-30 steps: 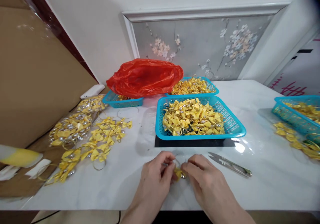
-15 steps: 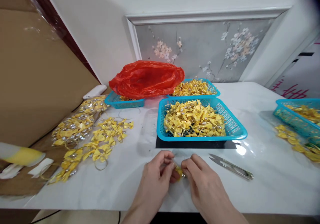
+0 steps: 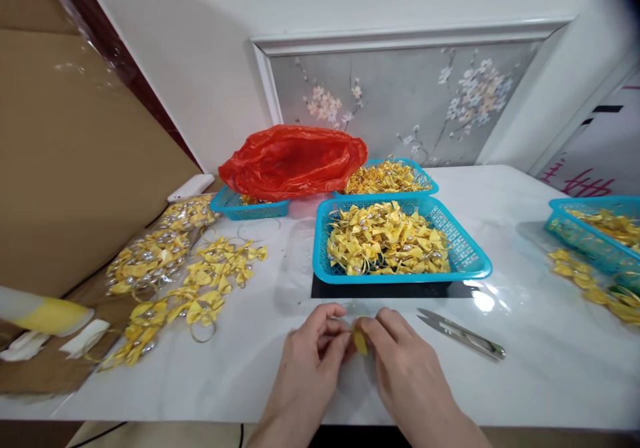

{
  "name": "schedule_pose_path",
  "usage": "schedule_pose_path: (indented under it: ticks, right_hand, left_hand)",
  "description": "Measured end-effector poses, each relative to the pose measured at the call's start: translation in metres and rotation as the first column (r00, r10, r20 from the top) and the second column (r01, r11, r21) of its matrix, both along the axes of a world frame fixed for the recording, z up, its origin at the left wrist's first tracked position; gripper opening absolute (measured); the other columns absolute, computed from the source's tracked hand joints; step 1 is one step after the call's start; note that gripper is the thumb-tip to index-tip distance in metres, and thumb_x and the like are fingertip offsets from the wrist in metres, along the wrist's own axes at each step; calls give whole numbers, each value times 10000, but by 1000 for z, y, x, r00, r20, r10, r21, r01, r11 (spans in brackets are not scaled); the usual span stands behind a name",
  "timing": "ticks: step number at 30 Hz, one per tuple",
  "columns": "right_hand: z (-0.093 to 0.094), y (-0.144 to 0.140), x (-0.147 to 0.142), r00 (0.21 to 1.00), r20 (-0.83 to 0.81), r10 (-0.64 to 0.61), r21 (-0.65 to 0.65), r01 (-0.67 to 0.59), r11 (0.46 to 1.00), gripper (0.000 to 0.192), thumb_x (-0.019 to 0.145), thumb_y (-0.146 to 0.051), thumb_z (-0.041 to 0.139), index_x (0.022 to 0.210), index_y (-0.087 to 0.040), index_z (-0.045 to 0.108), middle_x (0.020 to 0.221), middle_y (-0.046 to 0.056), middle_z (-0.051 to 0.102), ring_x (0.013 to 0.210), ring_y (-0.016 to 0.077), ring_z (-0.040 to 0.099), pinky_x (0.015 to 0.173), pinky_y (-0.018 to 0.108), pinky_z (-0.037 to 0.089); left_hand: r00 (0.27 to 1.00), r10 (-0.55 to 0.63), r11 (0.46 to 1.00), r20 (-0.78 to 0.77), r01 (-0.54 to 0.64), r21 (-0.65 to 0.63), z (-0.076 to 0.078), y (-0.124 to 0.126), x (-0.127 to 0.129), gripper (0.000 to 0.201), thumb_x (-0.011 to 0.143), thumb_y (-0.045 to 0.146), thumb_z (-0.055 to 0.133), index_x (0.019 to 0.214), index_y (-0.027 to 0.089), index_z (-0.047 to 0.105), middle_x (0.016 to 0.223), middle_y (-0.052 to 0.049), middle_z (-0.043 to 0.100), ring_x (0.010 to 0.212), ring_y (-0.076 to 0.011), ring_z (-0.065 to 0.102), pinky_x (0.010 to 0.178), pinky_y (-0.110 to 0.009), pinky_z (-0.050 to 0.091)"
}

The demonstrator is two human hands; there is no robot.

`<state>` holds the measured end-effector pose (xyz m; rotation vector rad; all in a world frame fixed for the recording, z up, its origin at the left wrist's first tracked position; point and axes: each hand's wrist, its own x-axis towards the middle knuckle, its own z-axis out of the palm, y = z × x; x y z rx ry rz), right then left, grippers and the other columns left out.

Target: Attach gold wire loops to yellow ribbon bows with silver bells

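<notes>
Close to the table's front edge, my left hand (image 3: 316,351) and my right hand (image 3: 403,351) meet over a small yellow ribbon bow (image 3: 360,341). Fingers of both hands pinch it, and most of it is hidden behind them. Just right of my right hand lies a pair of thread snips (image 3: 463,335), blades pointing left. Beyond my hands stands a blue basket (image 3: 403,279) heaped with yellow ribbon bows (image 3: 387,238) that carry silvery beads. More loose bows (image 3: 203,295) with ribbon loops are spread on the table to the left.
A red plastic bag (image 3: 295,161) sits over a small blue basket (image 3: 250,211) at the back. Another blue basket (image 3: 435,185) of bows stands behind the front one, and one more (image 3: 575,228) at the right. Bagged bows (image 3: 150,258) and a yellow-white roll (image 3: 45,311) are left.
The bow has turned between my fingers, so its yellow ribbon now stands more upright and the bead no longer shows. My hands have stayed in nearly the same place.
</notes>
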<state>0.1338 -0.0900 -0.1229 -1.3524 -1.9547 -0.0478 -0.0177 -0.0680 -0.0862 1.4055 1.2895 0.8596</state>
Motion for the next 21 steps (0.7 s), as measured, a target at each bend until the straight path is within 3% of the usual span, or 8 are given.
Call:
schedule_pose_path:
  ticks: [5,10,18,21]
  right_hand:
    - [3,3,3,999,45,10,24,-11,1000,293,868,-7,408,941,-213,603,783,47,593,702,222,602,563,286,425]
    - [4,4,3,999,21,33,8,-33,999,310,839,-1,397,916,-217,607,760,41,588,658,220,609,532,287,434]
    - [5,6,-7,987,-160,14,-54,-23,998,318,921,-87,353,1113,-185,586,833,70,650,684,208,650,564,292,511]
    - [5,8,-9,970,-244,9,-95,-33,995,260,945,-122,375,1048,-201,600,800,50,657,672,197,659,569,279,522]
  left_hand:
    - [995,58,995,-83,-51,90,1,4,0,135,883,255,532,997,225,597,850,-14,680,728,-187,689,709,-311,539]
    - [983,89,991,-158,-70,117,3,6,2,66,884,253,523,876,225,582,760,9,641,625,-169,635,622,-287,492]
    - [981,70,996,-182,-57,75,4,4,9,86,831,206,506,858,224,586,801,-5,692,524,-152,637,543,-273,508]
    - [983,71,996,-169,-60,70,3,2,10,89,825,215,505,850,226,590,821,-21,711,613,-178,693,586,-276,546]
